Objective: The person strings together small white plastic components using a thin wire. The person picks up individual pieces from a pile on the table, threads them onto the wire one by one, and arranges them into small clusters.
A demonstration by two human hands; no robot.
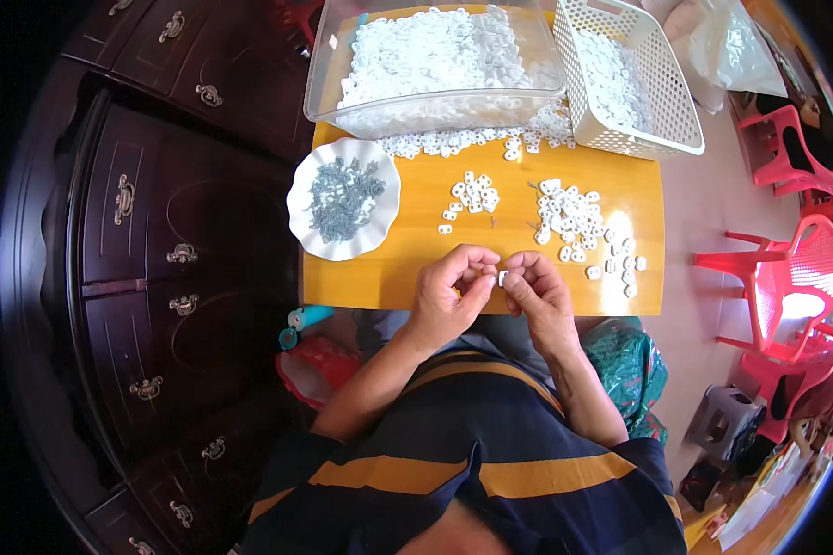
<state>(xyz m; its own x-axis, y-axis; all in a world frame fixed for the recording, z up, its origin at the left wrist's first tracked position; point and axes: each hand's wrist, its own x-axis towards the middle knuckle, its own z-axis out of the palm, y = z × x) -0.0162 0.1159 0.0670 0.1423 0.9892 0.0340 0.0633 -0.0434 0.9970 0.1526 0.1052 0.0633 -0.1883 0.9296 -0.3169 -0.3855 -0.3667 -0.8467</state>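
Note:
Both hands meet just over the table's near edge. My right hand [544, 298] pinches a small white plastic piece [502, 277] between thumb and fingers. Close against it, the fingertips of my left hand [452, 294] are pressed together; whatever they hold is too small to make out. Beyond my left hand lies a small pile of white two-holed pieces [477, 192]. A larger pile of similar pieces [569, 213] spreads toward the right, and a tiny metal pin-like part [493, 222] lies between the piles.
On the left, a white scalloped plate [388, 205] holds dark grey metal bits. A clear plastic bin [435, 109] and a white perforated basket [671, 129], both full of white pieces, stand at the table's back. Dark drawers [153, 213] rise left; red chairs [768, 287] stand right.

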